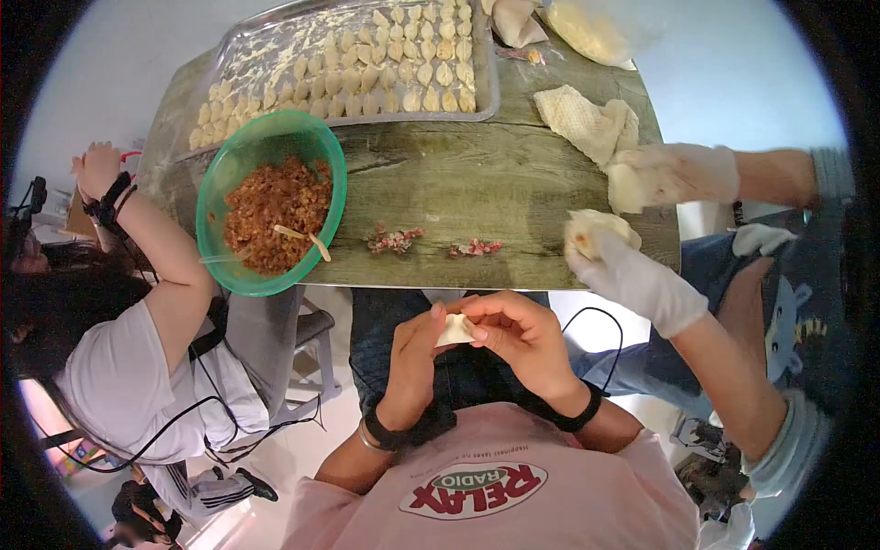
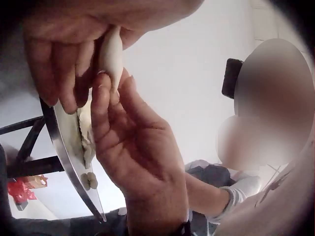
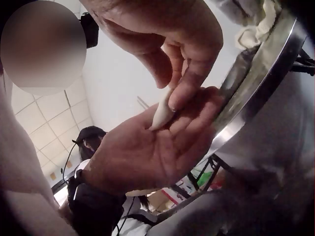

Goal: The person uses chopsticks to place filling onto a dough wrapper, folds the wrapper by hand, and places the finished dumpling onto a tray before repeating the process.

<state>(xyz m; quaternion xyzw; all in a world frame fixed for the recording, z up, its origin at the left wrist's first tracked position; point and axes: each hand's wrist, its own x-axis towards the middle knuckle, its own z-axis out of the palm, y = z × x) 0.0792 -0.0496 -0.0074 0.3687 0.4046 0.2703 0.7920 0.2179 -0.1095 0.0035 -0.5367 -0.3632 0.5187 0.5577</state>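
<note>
Over the lap, just off the table's near edge, both my hands hold a small pale dumpling (image 1: 456, 330). My left hand (image 1: 412, 353) supports it along the fingers, and in the right wrist view the palm of that left hand (image 3: 147, 152) faces up under the dumpling (image 3: 164, 112). Thumb and fingertips of my right hand (image 1: 518, 330) pinch its edge. Seen from the left wrist, the dumpling (image 2: 112, 56) is plump and closed-looking, with the right hand (image 2: 140, 142) gripping its lower tip. Part of it is hidden behind fingers.
A green bowl (image 1: 337, 197) of brown filling with a light utensil stands at the table's left. Behind it lies a tray (image 1: 490, 101) with rows of dumplings. At right, another person's gloved hands (image 1: 646, 284) hold dough near a cloth (image 1: 582, 115). Someone sits at left.
</note>
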